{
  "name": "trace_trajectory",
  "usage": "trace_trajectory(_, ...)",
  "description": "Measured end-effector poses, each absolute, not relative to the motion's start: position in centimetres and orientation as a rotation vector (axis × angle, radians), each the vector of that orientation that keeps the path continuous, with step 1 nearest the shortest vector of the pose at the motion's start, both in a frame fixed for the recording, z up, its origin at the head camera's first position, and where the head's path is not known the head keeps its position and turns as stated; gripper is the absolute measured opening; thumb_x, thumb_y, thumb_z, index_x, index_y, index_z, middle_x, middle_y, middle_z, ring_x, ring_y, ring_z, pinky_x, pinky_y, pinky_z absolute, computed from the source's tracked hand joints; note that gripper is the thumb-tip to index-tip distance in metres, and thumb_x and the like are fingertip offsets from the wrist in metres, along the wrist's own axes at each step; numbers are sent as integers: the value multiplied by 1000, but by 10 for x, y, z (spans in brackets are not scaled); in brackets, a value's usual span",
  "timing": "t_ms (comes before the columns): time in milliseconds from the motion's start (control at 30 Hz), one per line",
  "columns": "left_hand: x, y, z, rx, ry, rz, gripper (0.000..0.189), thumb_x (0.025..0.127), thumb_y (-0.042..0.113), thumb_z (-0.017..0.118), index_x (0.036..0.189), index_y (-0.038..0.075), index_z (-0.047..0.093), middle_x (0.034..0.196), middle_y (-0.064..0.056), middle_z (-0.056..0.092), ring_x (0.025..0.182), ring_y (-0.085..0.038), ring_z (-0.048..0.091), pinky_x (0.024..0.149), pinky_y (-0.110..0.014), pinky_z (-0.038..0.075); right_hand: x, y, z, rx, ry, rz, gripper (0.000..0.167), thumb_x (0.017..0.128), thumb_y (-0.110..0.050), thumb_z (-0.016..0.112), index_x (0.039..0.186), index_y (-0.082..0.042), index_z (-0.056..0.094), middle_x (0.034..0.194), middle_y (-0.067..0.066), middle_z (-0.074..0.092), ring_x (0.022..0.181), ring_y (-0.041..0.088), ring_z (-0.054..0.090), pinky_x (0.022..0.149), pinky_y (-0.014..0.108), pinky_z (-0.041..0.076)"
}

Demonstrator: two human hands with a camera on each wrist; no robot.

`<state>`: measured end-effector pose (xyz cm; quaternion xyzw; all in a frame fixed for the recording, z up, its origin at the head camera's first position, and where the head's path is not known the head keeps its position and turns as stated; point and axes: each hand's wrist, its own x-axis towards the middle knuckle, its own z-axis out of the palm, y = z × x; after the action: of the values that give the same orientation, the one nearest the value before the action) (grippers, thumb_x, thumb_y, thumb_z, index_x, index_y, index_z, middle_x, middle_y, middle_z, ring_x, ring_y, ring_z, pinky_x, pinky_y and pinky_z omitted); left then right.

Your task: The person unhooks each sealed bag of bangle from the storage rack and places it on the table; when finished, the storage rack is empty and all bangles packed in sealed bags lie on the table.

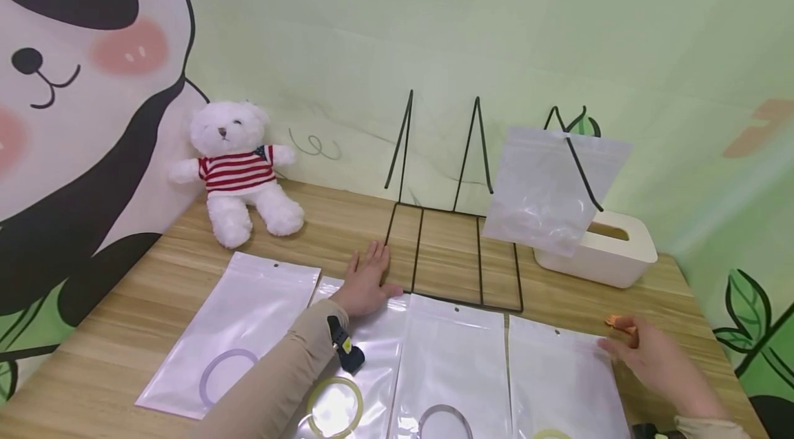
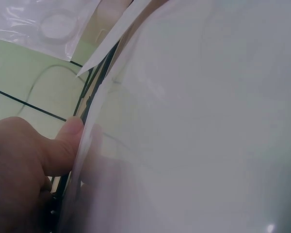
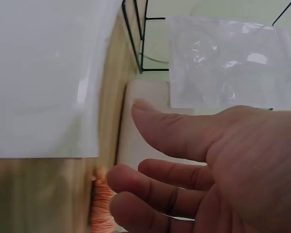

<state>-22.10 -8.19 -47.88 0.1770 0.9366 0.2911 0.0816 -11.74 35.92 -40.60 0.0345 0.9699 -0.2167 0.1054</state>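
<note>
My left hand (image 1: 366, 287) rests on the table beside the black wire rack (image 1: 479, 260), fingers straight. Beneath its wrist lies a white zip bag (image 1: 381, 349) with a yellow-green ring (image 1: 311, 406) visible on it. In the left wrist view the thumb (image 2: 70, 141) is by a bag edge and a black wire; contact is unclear. My right hand (image 1: 664, 360), loosely curled around nothing, is at the upper right corner of the rightmost flat bag (image 1: 564, 377). A small orange ribbed thing (image 3: 102, 204) lies past its fingers. A translucent bag (image 1: 540, 184) hangs on the rack's right hook.
Further flat bags with rings are the leftmost one (image 1: 248, 308) and a middle one (image 1: 459, 356). A white tissue box (image 1: 602, 267) stands behind, right of the rack. A white teddy bear (image 1: 238, 170) in a striped shirt sits at the back left against the wall.
</note>
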Motion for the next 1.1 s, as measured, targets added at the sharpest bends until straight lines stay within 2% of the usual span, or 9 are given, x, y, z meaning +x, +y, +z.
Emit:
trace_trajectory(167, -221, -82, -480, 537, 2808, 857, 88, 92, 39, 63, 152, -5, 16, 160, -18, 7, 148, -28, -1, 117, -49, -9, -122, 357, -389, 60, 2896, -639, 76, 97, -49, 53, 128, 19, 39, 82, 10, 60, 66, 18, 54, 55, 32, 45)
trace_trajectory(333, -220, -82, -479, 529, 2803, 865, 88, 92, 39, 63, 152, -5, 16, 160, -17, 6, 148, -27, -1, 117, -49, -9, -126, 351, -374, -11, 3030, -666, 70, 99, -45, 51, 130, 16, 39, 77, 8, 59, 60, 18, 51, 49, 30, 41)
trace_trajectory(433, -219, -82, -477, 526, 2795, 873, 87, 92, 39, 63, 152, -5, 16, 160, -18, 6, 148, -27, -1, 117, -49, -9, -130, 347, -363, -50, 3097, -672, 65, 100, -44, 50, 130, 14, 40, 81, 10, 58, 59, 18, 50, 47, 30, 40)
trace_trajectory(567, -219, -82, -476, 529, 2800, 861, 88, 92, 40, 62, 152, -5, 16, 159, -18, 6, 148, -28, -1, 117, -49, -8, -135, 341, -350, -63, 3166, -691, 64, 100, -44, 48, 132, 11, 43, 88, 13, 58, 64, 21, 54, 47, 32, 42)
trace_trajectory(767, -221, -82, -478, 539, 2808, 853, 87, 93, 40, 62, 152, -5, 16, 159, -18, 8, 148, -28, 0, 117, -49, -8, -146, 332, -337, -97, 3286, -716, 56, 100, -38, 51, 129, 9, 47, 91, 17, 61, 76, 29, 60, 53, 31, 44)
trace_trajectory(933, -221, -83, -479, 544, 2807, 878, 86, 93, 38, 63, 151, -7, 18, 159, -20, 9, 148, -30, 1, 117, -51, -7, -152, 326, -329, -62, 3343, -800, 52, 101, -35, 52, 128, 9, 48, 98, 20, 58, 80, 30, 55, 56, 28, 43)
trace_trajectory(1100, -221, -83, -479, 541, 2809, 884, 87, 92, 37, 63, 151, -7, 18, 159, -20, 9, 148, -29, 1, 117, -50, -8, -161, 319, -319, -37, 3401, -914, 50, 101, -31, 51, 128, 10, 50, 110, 27, 53, 96, 40, 49, 69, 35, 39)
